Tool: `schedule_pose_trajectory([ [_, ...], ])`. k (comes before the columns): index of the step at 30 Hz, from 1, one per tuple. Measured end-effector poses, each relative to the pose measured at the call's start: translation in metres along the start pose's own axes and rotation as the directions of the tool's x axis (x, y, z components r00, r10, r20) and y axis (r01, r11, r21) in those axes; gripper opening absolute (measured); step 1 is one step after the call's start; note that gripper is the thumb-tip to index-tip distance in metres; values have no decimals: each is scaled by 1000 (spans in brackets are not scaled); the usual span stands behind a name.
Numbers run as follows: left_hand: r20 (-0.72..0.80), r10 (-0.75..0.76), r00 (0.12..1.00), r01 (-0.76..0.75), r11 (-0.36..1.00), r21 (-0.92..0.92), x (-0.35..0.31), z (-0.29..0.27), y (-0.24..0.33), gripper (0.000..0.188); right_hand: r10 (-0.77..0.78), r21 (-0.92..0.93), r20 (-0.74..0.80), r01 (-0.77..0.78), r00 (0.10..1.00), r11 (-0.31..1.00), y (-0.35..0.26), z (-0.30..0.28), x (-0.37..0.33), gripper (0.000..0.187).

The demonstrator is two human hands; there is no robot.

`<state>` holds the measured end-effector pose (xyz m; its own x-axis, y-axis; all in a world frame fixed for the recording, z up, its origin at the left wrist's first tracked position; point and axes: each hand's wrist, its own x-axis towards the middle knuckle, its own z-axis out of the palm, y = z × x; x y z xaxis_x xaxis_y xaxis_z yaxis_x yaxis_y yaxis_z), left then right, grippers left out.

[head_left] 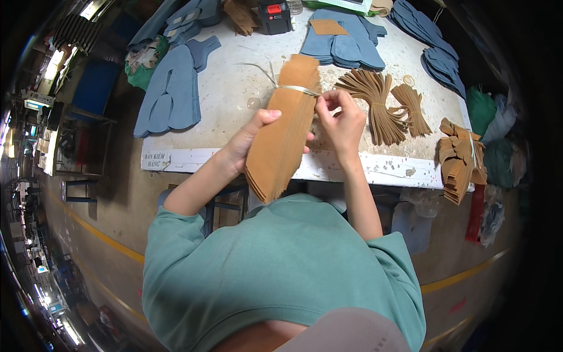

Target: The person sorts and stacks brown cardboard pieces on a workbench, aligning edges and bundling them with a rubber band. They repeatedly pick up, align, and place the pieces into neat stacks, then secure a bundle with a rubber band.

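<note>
A thick stack of long tan leather-like pieces (282, 135) is held up over the near edge of the table. My left hand (251, 138) grips it round the lower middle, thumb on the front face and fingertips showing at its right side. A pale tie (293, 88) circles the stack near the top, its loose ends sticking out to the upper left. At the stack's right edge, my right hand (342, 117) pinches with thumb and forefinger at the tie; what lies between the fingertips is too small to see fully.
Tied bundles of brown strips (378, 108) lie right of my hands. Another tan bundle (460, 158) sits at the right table corner. Blue-grey cut pieces (173, 88) are stacked left, with more blue-grey stacks (343, 44) behind. A black and red device (274, 16) stands at the back of the white table (229, 76).
</note>
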<state>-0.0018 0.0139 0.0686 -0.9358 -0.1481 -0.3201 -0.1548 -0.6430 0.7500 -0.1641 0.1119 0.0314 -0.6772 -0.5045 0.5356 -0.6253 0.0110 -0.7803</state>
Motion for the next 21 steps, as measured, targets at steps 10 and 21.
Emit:
schedule_pose_trajectory([
  [10,-11,-153,988,153,984,92,4,-10,19,66,148,77,153,-161,977,984,1,-54,25,13],
  [21,-61,97,993,-28,722,691,17,-6,29,69,-240,-70,278,269,930,960,-26,-38,10,13],
])
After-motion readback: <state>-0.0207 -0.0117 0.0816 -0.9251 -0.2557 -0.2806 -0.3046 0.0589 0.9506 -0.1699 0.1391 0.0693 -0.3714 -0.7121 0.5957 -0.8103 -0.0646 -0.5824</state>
